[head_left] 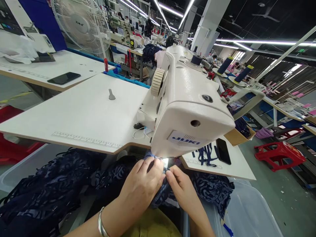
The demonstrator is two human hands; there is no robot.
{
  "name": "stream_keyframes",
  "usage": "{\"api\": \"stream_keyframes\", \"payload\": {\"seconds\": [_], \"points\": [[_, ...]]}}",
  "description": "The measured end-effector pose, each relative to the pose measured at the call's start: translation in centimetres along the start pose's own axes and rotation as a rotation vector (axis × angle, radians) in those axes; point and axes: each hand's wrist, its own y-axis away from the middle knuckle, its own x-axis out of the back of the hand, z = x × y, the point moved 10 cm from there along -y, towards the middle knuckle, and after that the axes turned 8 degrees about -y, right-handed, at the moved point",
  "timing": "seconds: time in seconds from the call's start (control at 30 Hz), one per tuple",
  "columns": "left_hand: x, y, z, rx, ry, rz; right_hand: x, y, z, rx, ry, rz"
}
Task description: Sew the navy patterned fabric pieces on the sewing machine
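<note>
Under the lit head of the white sewing machine (192, 85), my left hand (142, 179) bends its fingers down onto dark blue patterned fabric (160, 194). A silver bangle circles that wrist. Close on its right, my right hand (181, 184) pinches the edge of the same fabric between thumb and forefinger. The needle area is mostly hidden behind the machine head and my fingers. More patterned navy fabric (212, 191) hangs below the tabletop to the right, and a large heap (46, 184) lies to the left.
The white tabletop (81, 108) carries a small grey metal piece (112, 94). Navy strips (206, 154) and a phone (223, 151) lie right of the machine. Another phone (64, 78) rests on the left table. A fan (80, 24) stands behind; a red stool (280, 154) is at right.
</note>
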Motion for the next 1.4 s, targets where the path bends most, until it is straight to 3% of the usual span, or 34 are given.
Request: {"api": "stream_keyframes", "payload": {"seconds": [0.37,0.5,0.57,0.7,0.77,0.83,0.9,0.93,1.03,1.1,1.13,1.27,1.4], "points": [[-1.4,0.3,1.5,-0.072,-0.038,-0.047,0.8,-1.1,0.9,0.023,-0.115,0.01],[-0.7,0.4,0.5,-0.038,0.177,-0.076,1.1,0.0,-0.4,0.083,-0.145,-0.038],[-0.4,0.5,0.1,-0.037,0.466,-0.182,0.9,1.2,-2.2,0.19,-0.129,-0.082],[-2.1,2.5,0.6,0.053,1.015,-0.65,-0.1,3.4,-6.9,0.55,0.171,-0.066],[-3.3,3.7,-0.1,0.203,1.115,-0.786,-1.0,3.5,-8.0,0.683,0.448,0.02],[-4.5,4.5,-1.0,0.303,1.115,-0.826,-2.2,2.8,-8.1,0.755,0.687,0.098],[-5.2,4.5,-2.4,0.33,0.969,-0.775,-2.7,1.6,-7.8,0.761,0.809,0.161],[-5.1,4.1,-3.4,0.328,0.83,-0.689,-2.7,0.9,-7.5,0.737,0.827,0.191],[-1.9,2.2,-5.5,0.249,0.336,-0.25,-1.6,-0.4,-6.8,0.618,0.774,0.28],[0.3,1.8,-4.6,0.124,0.184,-0.017,-0.8,-0.5,-6.2,0.544,0.735,0.333],[0.8,1.8,-3.7,0.048,0.185,0.046,-0.5,-0.4,-5.9,0.52,0.721,0.351],[0.6,2.2,-0.9,-0.152,0.288,0.054,0.4,-0.1,-4.2,0.457,0.528,0.326],[-0.2,2.1,-0.8,-0.078,0.259,0.011,1.1,-1.0,-1.6,0.318,0.117,0.24]]}}
